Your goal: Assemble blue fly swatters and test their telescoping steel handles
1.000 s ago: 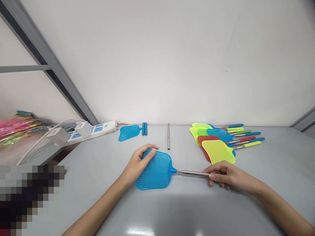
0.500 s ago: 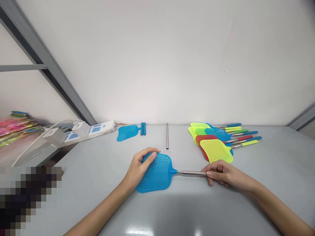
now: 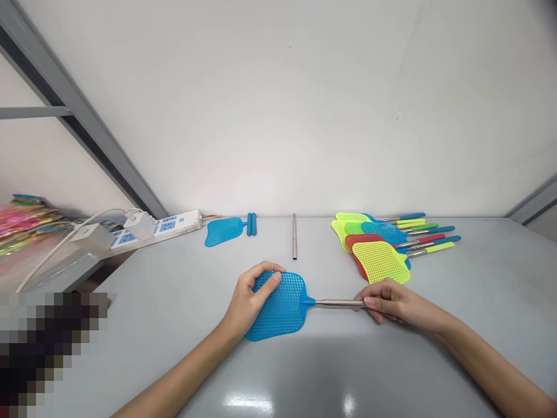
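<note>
A blue fly swatter head [image 3: 285,307] with a perforated face is joined to a metal rod [image 3: 337,303]. My left hand [image 3: 252,296] grips the head by its left and upper edge, thumb on top. The fingers of my right hand [image 3: 389,302] are closed around the rod's right end, which they hide. Behind them on the table lie a loose metal rod [image 3: 295,238], another blue swatter head [image 3: 224,231] and two blue handle grips [image 3: 251,224]. At the right is a pile of swatters with coloured handles, a yellow one [image 3: 380,261] in front.
A white power strip [image 3: 178,226] with plugged-in adapters and cables lies along the table's left edge. Beyond it are colourful packaged items [image 3: 26,223]. A wall backs the grey table [image 3: 152,325], and a metal frame post [image 3: 91,110] slants at the left.
The view has shifted slightly. Both hands keep their hold on the swatter, and its head sits slightly further right in the picture.
</note>
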`<state>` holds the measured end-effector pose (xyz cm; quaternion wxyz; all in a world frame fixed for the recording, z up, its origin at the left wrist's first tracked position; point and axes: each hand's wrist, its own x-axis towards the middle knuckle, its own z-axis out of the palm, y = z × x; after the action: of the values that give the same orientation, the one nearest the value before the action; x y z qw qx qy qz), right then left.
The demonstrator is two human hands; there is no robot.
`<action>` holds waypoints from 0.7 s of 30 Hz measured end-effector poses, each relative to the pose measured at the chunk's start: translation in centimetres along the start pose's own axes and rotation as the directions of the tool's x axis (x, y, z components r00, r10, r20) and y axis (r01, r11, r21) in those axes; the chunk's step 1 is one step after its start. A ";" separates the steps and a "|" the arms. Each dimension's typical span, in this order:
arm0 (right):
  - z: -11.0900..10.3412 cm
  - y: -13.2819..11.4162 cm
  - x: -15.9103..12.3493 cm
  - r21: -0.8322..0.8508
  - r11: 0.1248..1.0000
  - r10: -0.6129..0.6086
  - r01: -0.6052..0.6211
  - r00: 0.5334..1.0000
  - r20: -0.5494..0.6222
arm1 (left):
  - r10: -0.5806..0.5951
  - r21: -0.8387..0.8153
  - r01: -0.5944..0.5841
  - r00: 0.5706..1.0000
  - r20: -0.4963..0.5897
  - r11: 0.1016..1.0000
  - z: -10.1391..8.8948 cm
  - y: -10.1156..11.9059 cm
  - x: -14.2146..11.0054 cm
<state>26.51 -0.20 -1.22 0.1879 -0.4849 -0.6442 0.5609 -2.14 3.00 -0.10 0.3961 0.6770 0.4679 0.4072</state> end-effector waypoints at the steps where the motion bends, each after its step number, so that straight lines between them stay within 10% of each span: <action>1: 0.0 0.0 0.0 0.001 1.000 0.000 0.000 1.000 0.002 | -0.001 -0.007 0.001 1.000 -0.004 1.000 0.1 0.0 -0.1; 21: -0.5 0.2 -0.3 0.066 0.998 -0.013 0.008 0.998 0.065 | -0.013 -0.025 0.011 0.999 -0.053 1.000 0.5 0.9 -0.5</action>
<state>27.07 -0.19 -1.16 0.1855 -0.4563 -0.6337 0.5965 -1.55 2.28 0.44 0.3943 0.6582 0.4771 0.4285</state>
